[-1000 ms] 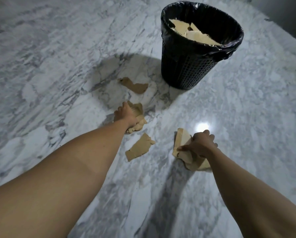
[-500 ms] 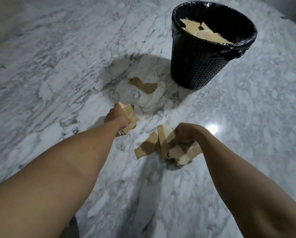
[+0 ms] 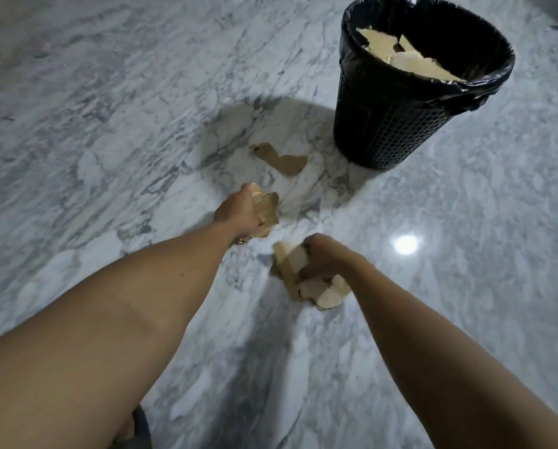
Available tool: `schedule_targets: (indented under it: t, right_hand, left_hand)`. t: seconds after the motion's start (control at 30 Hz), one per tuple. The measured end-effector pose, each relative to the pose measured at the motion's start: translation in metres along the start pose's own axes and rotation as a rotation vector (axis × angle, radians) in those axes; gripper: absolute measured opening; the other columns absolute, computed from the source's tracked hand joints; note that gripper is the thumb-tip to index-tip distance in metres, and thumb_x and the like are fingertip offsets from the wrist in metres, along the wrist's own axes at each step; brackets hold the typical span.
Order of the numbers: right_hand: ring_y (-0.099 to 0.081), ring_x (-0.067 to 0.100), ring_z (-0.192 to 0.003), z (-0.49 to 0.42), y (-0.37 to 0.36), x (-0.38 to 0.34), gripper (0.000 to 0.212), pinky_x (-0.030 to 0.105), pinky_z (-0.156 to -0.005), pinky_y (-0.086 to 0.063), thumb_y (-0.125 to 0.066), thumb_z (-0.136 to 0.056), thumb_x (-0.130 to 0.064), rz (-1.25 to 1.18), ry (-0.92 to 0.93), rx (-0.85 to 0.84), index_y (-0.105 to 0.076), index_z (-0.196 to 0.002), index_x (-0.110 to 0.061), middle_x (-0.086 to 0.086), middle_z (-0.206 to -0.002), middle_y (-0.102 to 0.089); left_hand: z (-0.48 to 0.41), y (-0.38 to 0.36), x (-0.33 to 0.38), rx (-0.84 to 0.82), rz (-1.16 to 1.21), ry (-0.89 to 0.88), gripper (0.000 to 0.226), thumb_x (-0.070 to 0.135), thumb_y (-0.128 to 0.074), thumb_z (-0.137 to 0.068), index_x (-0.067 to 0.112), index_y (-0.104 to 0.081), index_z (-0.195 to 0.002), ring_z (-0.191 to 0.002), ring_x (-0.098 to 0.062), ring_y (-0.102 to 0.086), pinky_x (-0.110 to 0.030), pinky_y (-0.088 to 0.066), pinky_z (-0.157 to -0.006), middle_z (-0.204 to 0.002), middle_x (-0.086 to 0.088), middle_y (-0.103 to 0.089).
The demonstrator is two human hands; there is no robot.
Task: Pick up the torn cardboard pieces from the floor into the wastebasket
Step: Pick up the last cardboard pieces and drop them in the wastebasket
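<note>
Cardboard scraps (image 3: pixel 266 210) are sitting bunched in the left hand (image 3: pixel 239 212), which is closing around them just above the floor (image 3: pixel 109 124). Beside it, the right hand (image 3: pixel 323 257) is gripping a bigger wad (image 3: pixel 307 283) low over the marble. One loose piece (image 3: pixel 281 158) is lying flat on the floor beyond the left hand, between it and the bin (image 3: pixel 397 124). More cardboard (image 3: pixel 407 59) is resting inside the bin's black liner (image 3: pixel 433 14).

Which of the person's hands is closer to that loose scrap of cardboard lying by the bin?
The left hand, just below the loose scrap. The right hand is farther back and to the right, gripping its own cardboard pieces.
</note>
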State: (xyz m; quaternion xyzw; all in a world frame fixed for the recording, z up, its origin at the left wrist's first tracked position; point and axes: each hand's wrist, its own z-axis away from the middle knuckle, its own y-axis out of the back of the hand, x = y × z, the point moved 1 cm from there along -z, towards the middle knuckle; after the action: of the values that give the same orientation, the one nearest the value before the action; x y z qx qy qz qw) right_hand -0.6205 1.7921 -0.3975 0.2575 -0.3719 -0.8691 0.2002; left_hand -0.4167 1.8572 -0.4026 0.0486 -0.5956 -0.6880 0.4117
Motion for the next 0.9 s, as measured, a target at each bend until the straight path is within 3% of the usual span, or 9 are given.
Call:
schedule_targets:
  t: [0.1,0.17,0.27,0.37,0.47,0.5,0.63,0.83,0.9]
  right_hand:
    - [-0.061,0.022,-0.078,-0.004,0.02,0.049,0.057,0.031,-0.064,-0.045,-0.088,-0.06,-0.051,-0.228,-0.216,0.144,-0.065,-0.094,-0.011,0.004,-0.084,-0.063]
    - [-0.058,0.022,-0.071,-0.007,0.026,0.068,0.059,0.03,-0.059,-0.044,-0.089,-0.061,-0.049,-0.331,-0.323,0.155,-0.065,-0.093,-0.006,0.006,-0.081,-0.062]
    - [-0.06,0.023,-0.072,-0.018,0.027,0.068,0.062,0.032,-0.062,-0.046,-0.09,-0.06,-0.051,-0.345,-0.345,0.126,-0.063,-0.092,-0.005,0.007,-0.078,-0.062]
    - [-0.057,0.021,-0.07,-0.025,0.022,0.068,0.059,0.031,-0.062,-0.043,-0.087,-0.064,-0.053,-0.319,-0.327,0.117,-0.062,-0.089,-0.006,0.005,-0.075,-0.06]
    - [-0.054,0.017,-0.067,-0.027,0.018,0.076,0.057,0.029,-0.058,-0.04,-0.085,-0.065,-0.055,-0.324,-0.311,0.129,-0.061,-0.087,-0.008,0.003,-0.075,-0.058]
    - [-0.054,0.017,-0.068,-0.028,0.017,0.077,0.055,0.029,-0.058,-0.039,-0.086,-0.065,-0.054,-0.325,-0.3,0.132,-0.061,-0.085,-0.01,0.002,-0.075,-0.058]
    - [-0.053,0.015,-0.067,-0.031,0.015,0.081,0.048,0.028,-0.057,-0.037,-0.086,-0.066,-0.052,-0.337,-0.277,0.139,-0.058,-0.078,-0.014,-0.004,-0.068,-0.055]
    - [-0.052,0.014,-0.063,-0.028,0.021,0.075,0.056,0.03,-0.059,-0.041,-0.089,-0.06,-0.054,-0.351,-0.304,0.134,-0.056,-0.077,-0.011,0.0,-0.07,-0.055]
    - [-0.053,0.016,-0.065,-0.024,0.024,0.07,0.059,0.031,-0.062,-0.043,-0.09,-0.06,-0.053,-0.36,-0.322,0.132,-0.06,-0.083,-0.008,0.001,-0.07,-0.055]
  left_hand:
    - [-0.02,0.002,0.012,-0.041,0.028,-0.091,0.058,0.031,-0.071,-0.086,0.021,-0.037,-0.131,-0.101,-0.03,-0.059,-0.038,-0.051,-0.081,-0.122,-0.012,-0.058]
    - [-0.04,0.006,0.024,-0.086,0.027,-0.113,0.053,0.029,-0.069,-0.087,0.016,-0.038,-0.128,-0.101,-0.028,-0.058,-0.037,-0.05,-0.082,-0.124,-0.013,-0.056]
    - [-0.075,0.012,0.047,-0.137,-0.032,-0.115,0.046,0.022,-0.063,-0.087,0.009,-0.047,-0.129,-0.115,-0.034,-0.055,-0.041,-0.049,-0.095,-0.132,-0.018,-0.054]
    - [-0.108,0.013,0.073,-0.167,-0.265,-0.06,0.056,0.021,-0.056,-0.091,0.007,-0.038,-0.142,-0.135,-0.042,-0.035,-0.047,-0.032,-0.112,-0.146,-0.023,-0.035]
    - [-0.139,0.014,0.081,-0.171,-0.364,-0.056,0.072,0.05,-0.052,-0.087,0.028,-0.026,-0.15,-0.146,-0.039,-0.01,-0.065,-0.016,-0.113,-0.159,-0.008,-0.015]
    - [-0.149,0.012,0.079,-0.202,-0.381,-0.044,0.072,0.05,-0.05,-0.089,0.03,-0.023,-0.152,-0.148,-0.039,-0.005,-0.068,-0.014,-0.112,-0.162,-0.006,-0.01]
    - [-0.156,0.008,0.073,-0.249,-0.431,0.035,0.082,0.051,-0.05,-0.09,0.005,-0.021,-0.151,-0.14,-0.046,-0.024,-0.058,-0.031,-0.11,-0.155,-0.019,-0.022]
    - [-0.107,-0.001,0.075,-0.282,-0.394,0.01,0.066,0.016,-0.051,-0.088,0.019,-0.026,-0.15,-0.141,-0.038,-0.026,-0.061,-0.015,-0.113,-0.151,-0.015,-0.033]
    - [-0.084,-0.008,0.067,-0.276,-0.359,0.029,0.064,0.013,-0.054,-0.084,0.018,-0.031,-0.143,-0.133,-0.037,-0.036,-0.06,-0.021,-0.108,-0.141,-0.016,-0.044]
